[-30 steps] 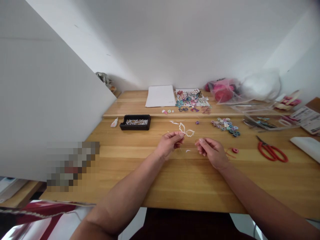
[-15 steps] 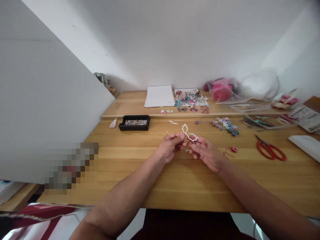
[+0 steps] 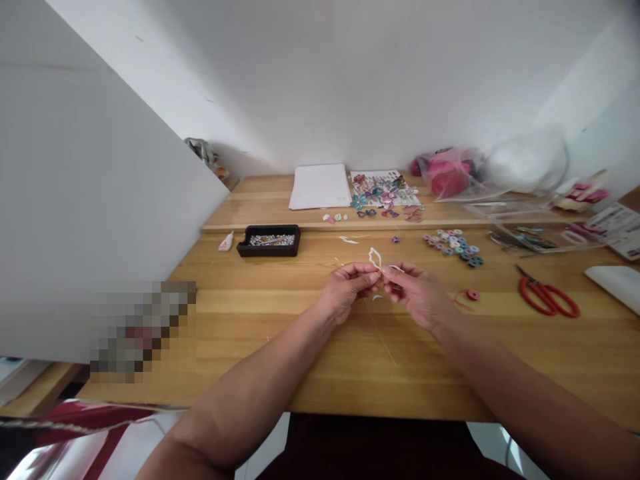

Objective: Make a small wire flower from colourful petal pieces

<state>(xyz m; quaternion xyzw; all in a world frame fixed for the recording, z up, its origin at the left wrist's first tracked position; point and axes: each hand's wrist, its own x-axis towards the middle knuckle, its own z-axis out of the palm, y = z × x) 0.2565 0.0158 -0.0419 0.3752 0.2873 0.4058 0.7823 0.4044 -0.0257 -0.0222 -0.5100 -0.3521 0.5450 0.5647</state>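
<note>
Above the middle of the wooden table, both my hands pinch a white, wavy-edged wing-shaped outline [image 3: 375,259] that looks like a butterfly frame. My left hand [image 3: 350,288] grips it near its centre between thumb and forefinger. My right hand [image 3: 413,288] closes on the same centre from the other side, and its fingers partly cover the right wing loop. A thin pale thread or wire [image 3: 381,337] hangs below my left fingers toward the table's front. Just under the hands lies a small white curved scrap [image 3: 377,298].
Red-handled scissors [image 3: 547,297] and a red spool [image 3: 473,295] lie to the right, with several thread spools [image 3: 453,247] behind. A black tray [image 3: 269,241] of beads and a small glue bottle [image 3: 226,242] stand at the left. Paper [image 3: 320,187] rests on the back ledge.
My right hand has moved in to the centre of the white outline, now covering part of its right loop. A thin strand now shows hanging below my left hand. The view has shifted slightly.
</note>
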